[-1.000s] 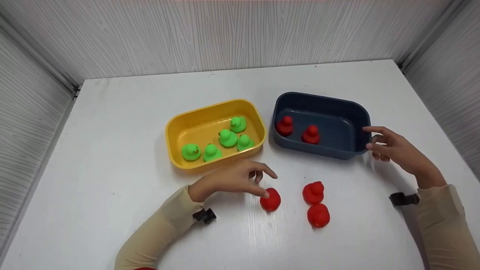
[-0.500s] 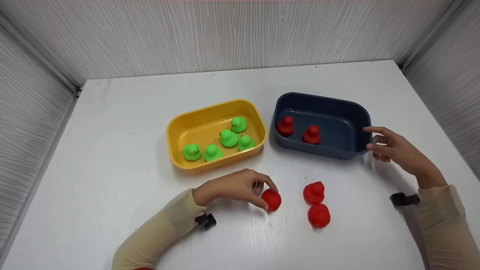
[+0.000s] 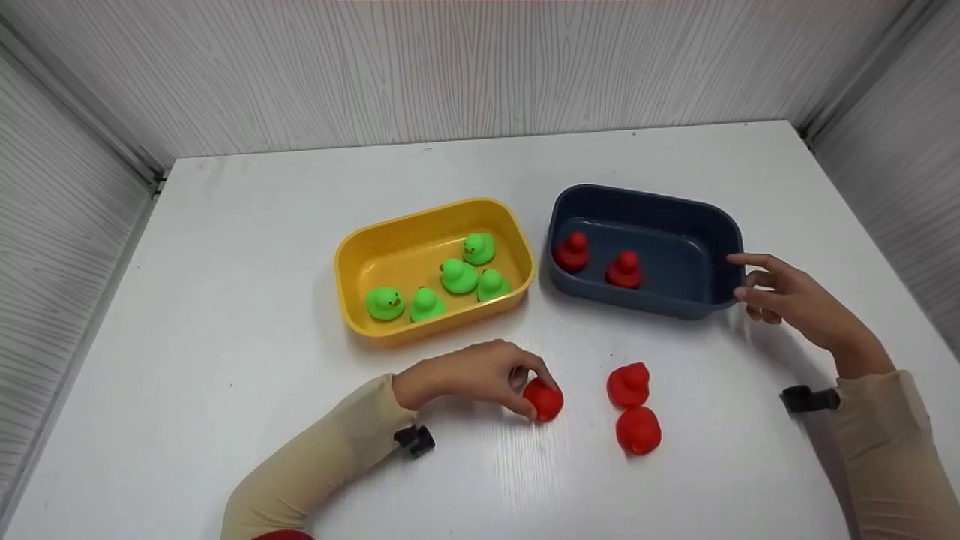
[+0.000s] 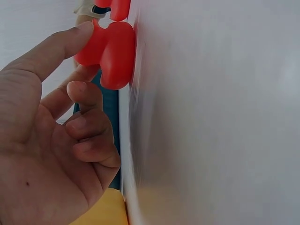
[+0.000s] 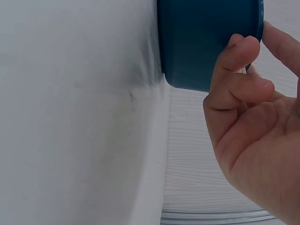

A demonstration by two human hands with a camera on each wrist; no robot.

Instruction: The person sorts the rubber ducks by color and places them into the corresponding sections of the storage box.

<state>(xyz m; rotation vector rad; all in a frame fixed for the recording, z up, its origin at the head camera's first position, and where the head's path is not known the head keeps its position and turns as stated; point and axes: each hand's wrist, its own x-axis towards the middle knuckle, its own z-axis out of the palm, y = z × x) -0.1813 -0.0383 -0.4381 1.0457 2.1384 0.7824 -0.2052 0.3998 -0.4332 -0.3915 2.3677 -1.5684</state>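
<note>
Between thumb and index finger, my left hand (image 3: 480,373) pinches a red rubber duck (image 3: 546,401) that stands on the table. In the left wrist view the same duck (image 4: 117,56) appears sideways, with the other fingers curled below it. My right hand (image 3: 796,301) holds the right end of a dark blue bin (image 3: 637,300) by its rim, index fingertip over the edge and thumb at the outer wall. Two red ducks sit in that bin, one red duck (image 3: 624,269) near its front wall. Right of my left hand, a red duck (image 3: 627,385) touches another red duck (image 3: 638,431).
A yellow bin (image 3: 435,330) with several green ducks (image 3: 458,276) stands left of the blue bin, behind my left hand. White grained panels (image 3: 480,75) enclose the table (image 3: 225,300) at the back and sides. Black wrist cameras sit at both sleeves.
My left hand has come down toward the front of the table and its thumb and index finger have closed on the red duck. The right hand has stayed at the blue bin.
</note>
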